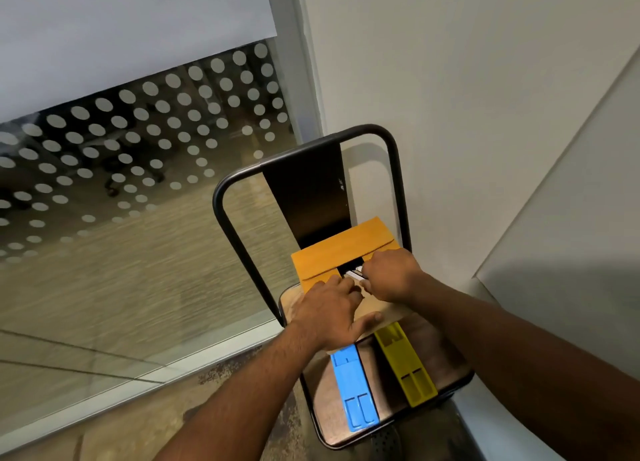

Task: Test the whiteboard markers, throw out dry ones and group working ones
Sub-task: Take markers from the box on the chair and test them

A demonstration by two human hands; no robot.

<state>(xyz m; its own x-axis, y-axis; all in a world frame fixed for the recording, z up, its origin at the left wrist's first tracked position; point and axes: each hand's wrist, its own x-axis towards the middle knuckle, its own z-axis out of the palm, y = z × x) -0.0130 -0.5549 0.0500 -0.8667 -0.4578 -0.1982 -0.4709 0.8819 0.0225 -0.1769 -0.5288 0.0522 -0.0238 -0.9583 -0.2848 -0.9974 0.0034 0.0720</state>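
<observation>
Markers (355, 274), white-barrelled, are showing at centre right of the frame, where I am seeing my right hand (391, 276) curling around them over the orange box (332, 252); my left hand (330, 313) is lying flat just below, fingers relaxed.

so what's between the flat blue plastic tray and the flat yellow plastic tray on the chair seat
In the head view, only a bare strip of the brown chair seat lies between the blue tray and the yellow tray.
</observation>
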